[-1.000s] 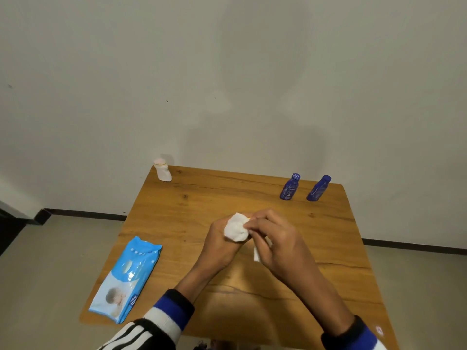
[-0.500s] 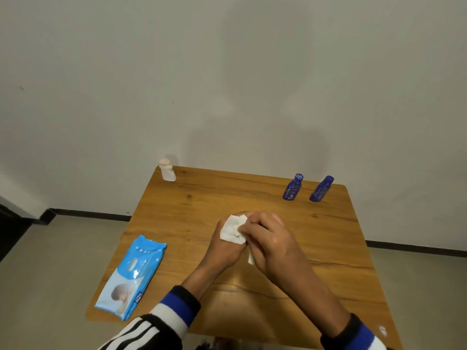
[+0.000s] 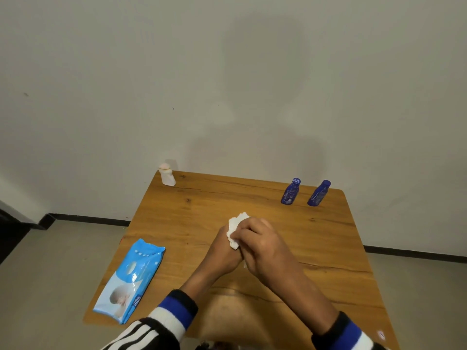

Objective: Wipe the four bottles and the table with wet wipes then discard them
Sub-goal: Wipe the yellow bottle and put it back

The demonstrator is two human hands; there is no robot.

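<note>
Dim, even indoor light with a slightly yellow cast. A broad soft shadow of a head and shoulders falls on the far wall [image 3: 265, 97], so the light comes from behind the person. Another darkens the near edge of the table [image 3: 227, 314]. Wide-angle distortion bends the skirting line at both sides. Detail is soft, without glare.

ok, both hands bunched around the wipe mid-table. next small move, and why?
Probably keep rubbing the wet wipe over whatever the left hand and right hand enclose, likely the fourth bottle, though it is hidden. Only the white bottle and two blue bottles stand apart.
</note>
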